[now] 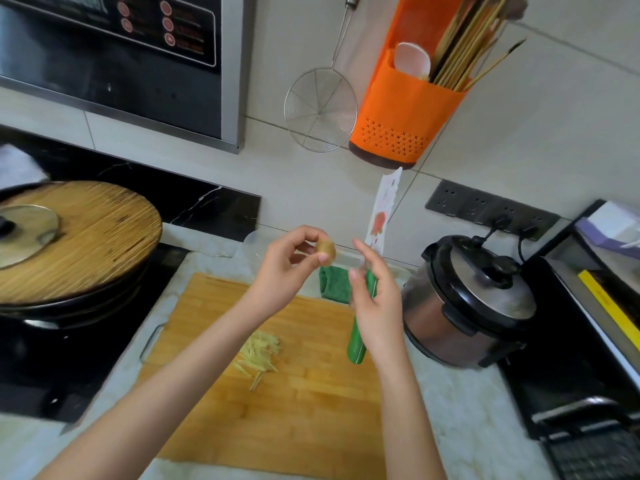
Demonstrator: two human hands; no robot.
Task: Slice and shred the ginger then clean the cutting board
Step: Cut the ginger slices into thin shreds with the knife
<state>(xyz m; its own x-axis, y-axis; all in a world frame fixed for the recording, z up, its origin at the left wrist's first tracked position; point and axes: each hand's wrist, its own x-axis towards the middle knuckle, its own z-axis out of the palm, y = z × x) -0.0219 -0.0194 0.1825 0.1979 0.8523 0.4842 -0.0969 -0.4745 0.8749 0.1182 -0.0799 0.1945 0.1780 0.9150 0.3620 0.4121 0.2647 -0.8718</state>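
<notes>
Ginger (326, 252) pinched in the left hand (285, 271) should be laid flat on the board (304, 417), the right hand (376, 308) being slack and empty.

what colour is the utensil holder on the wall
The utensil holder is orange, clearest in the head view.

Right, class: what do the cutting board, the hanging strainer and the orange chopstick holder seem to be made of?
Cutting board: probably bamboo or wood, matt, with glued strips showing.
Strainer: bare metal wire, shiny, fine mesh.
Chopstick holder: likely plastic, smooth, uniform orange with moulded cross-shaped holes.
</notes>
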